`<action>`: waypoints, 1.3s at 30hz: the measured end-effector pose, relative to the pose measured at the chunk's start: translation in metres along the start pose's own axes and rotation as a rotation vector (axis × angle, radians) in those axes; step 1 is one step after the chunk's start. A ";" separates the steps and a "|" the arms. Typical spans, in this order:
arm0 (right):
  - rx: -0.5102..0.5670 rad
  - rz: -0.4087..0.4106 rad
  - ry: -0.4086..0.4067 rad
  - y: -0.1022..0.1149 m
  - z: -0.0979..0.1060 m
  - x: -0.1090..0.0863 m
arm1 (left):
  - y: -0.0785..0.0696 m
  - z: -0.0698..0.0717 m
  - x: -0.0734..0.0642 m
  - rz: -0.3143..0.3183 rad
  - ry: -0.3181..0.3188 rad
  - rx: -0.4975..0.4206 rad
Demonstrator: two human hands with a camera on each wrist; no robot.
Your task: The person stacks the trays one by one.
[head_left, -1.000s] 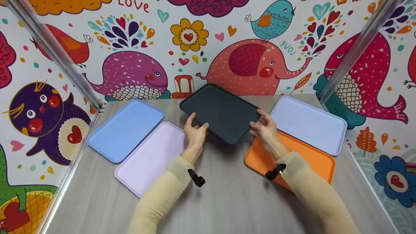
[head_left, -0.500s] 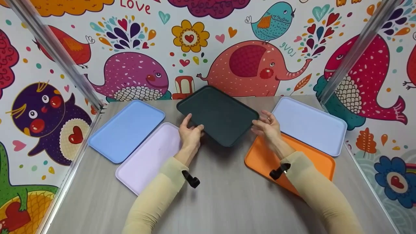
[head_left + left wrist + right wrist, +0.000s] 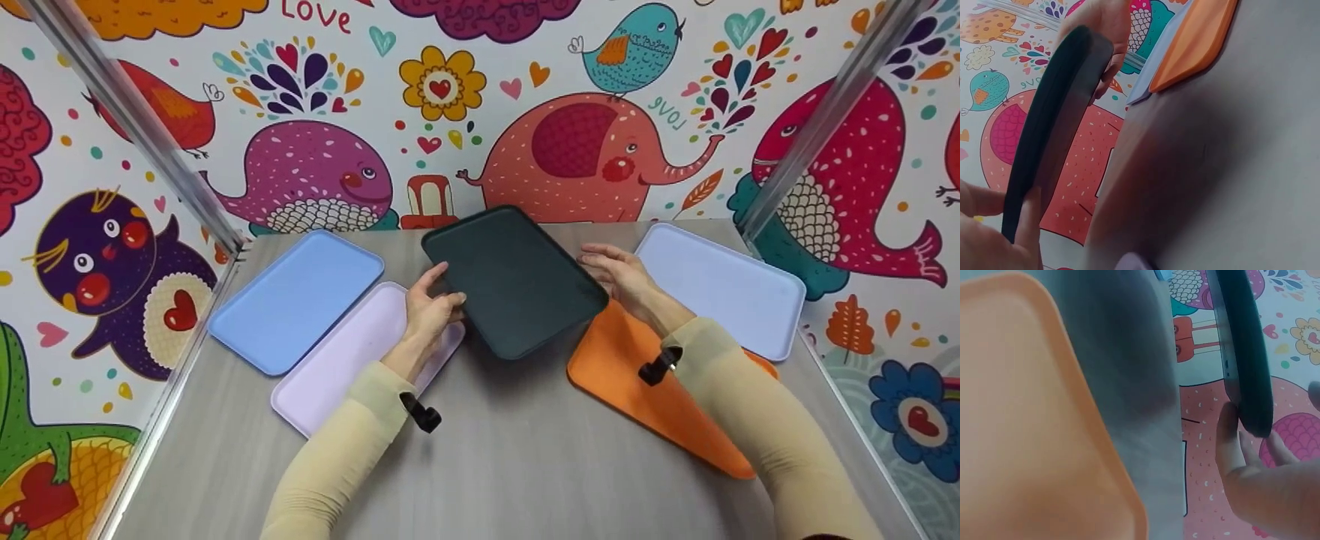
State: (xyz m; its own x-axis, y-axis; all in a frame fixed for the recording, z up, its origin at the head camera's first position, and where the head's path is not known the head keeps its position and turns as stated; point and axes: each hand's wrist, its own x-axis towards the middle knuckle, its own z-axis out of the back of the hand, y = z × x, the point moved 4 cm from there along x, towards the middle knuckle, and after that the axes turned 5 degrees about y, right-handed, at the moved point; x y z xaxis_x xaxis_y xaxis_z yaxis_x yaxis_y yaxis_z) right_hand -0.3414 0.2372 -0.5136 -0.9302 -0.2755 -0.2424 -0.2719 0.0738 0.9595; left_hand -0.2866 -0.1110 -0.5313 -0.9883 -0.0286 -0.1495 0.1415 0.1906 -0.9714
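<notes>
A dark green rectangular serving tray is held tilted above the table near its back edge. My left hand pinches the tray's left edge, thumb and fingers on opposite faces, as the left wrist view also shows. At the right edge is my right hand, its fingers extended and lightly touching. In the right wrist view these fingers lie right at the tray's corner and underside, not wrapped round it. Beneath my left forearm lies a lilac tray; an orange tray is partly covered by my right forearm.
A blue tray lies at the left of the grey table, and a pale periwinkle tray at the back right. Patterned walls with metal corner posts stand round the table's back and sides.
The dark green tray has turned clockwise and its near corner has come closer. My right hand has loosened and shifted up along the edge; my left hand, still pinching, moved slightly left.
</notes>
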 end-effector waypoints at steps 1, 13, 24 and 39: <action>-0.002 -0.007 0.011 0.001 0.000 0.001 | 0.000 0.001 0.000 0.002 0.016 0.014; -0.073 -0.002 0.148 0.006 -0.006 0.006 | -0.012 0.013 0.010 0.052 0.148 0.019; -0.130 0.025 0.221 0.007 -0.010 0.010 | -0.028 0.018 0.028 0.014 0.199 0.063; -0.219 0.054 0.149 -0.003 -0.007 0.023 | -0.029 0.017 0.059 -0.029 0.105 0.350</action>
State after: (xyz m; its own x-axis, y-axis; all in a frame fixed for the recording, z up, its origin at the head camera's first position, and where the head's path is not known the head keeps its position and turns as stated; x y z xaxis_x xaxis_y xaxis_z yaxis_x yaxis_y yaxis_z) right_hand -0.3599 0.2244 -0.5211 -0.8909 -0.4164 -0.1814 -0.1477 -0.1122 0.9827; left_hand -0.3484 -0.1345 -0.5149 -0.9901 0.0756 -0.1187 0.1057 -0.1566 -0.9820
